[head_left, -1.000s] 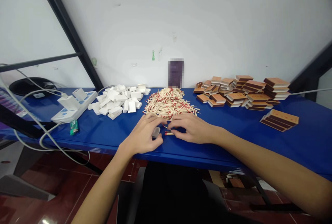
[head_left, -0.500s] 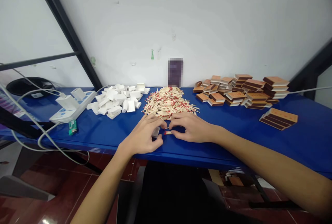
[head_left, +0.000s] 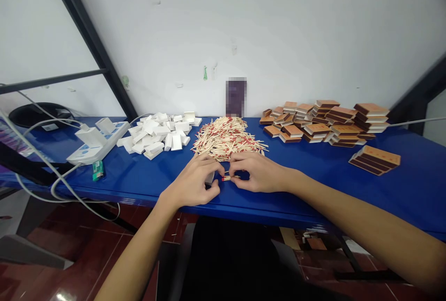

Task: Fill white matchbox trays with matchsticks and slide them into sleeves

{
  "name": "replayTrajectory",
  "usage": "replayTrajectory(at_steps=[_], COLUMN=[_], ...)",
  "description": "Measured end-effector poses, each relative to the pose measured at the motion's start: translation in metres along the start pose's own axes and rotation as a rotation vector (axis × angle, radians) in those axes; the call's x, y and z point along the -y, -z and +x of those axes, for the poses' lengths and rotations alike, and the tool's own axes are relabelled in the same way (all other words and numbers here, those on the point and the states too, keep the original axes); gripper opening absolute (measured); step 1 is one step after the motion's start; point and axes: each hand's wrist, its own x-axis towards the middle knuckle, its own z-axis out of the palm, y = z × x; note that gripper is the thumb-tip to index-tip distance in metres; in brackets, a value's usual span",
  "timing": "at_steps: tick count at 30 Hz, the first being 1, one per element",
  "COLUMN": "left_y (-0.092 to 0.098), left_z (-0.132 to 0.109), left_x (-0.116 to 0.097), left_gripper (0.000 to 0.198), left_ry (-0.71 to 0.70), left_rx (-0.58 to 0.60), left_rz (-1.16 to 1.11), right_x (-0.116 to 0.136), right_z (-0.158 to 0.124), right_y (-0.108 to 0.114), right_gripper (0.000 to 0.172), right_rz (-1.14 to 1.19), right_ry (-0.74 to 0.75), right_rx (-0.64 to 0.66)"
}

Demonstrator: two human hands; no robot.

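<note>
My left hand (head_left: 197,181) curls around a small white matchbox tray (head_left: 209,179), most of which the fingers hide. Its thumb and forefinger point toward my right hand (head_left: 259,172), which pinches a few red-tipped matches (head_left: 226,178) low over the blue table. Their red heads face the left hand's fingertips. Just beyond both hands lies a large heap of loose matches (head_left: 226,138), heads pointing every way.
White trays (head_left: 156,134) lie piled at the left on the blue table (head_left: 313,194). Brown-and-orange matchboxes (head_left: 317,129) are stacked at the right, with a separate block of boxes (head_left: 376,159) nearer. A power strip (head_left: 99,145), cables and a green packet (head_left: 98,170) occupy the far left.
The match heads have shifted slightly right, and the right fingertips have closed a little on the matches. My left hand stays almost where it was.
</note>
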Motion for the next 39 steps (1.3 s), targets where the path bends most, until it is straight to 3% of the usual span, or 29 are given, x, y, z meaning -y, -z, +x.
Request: replayTrajectory(at_steps=[23, 32, 39], left_y=[-0.0002, -0.0003, -0.0031], left_z=[-0.0004, -0.0008, 0.0015], left_x=[-0.0005, -0.0004, 0.0049], left_gripper=[0.021, 0.021, 0.019], left_ry=[0.021, 0.001, 0.128], left_rx=[0.034, 0.023, -0.089], left_rz=[0.006, -0.005, 0.075], right_x=[0.0031, 0.0016, 0.0044], right_z=[0.0006, 0.0002, 0.0004], right_y=[0.0032, 0.0036, 0.0097], right_gripper=[0.008, 0.005, 0.012], right_rz=[-0.045, -0.089, -0.065], right_ry=[-0.023, -0.076, -0.045], right_rx=[-0.025, 0.041, 0.068])
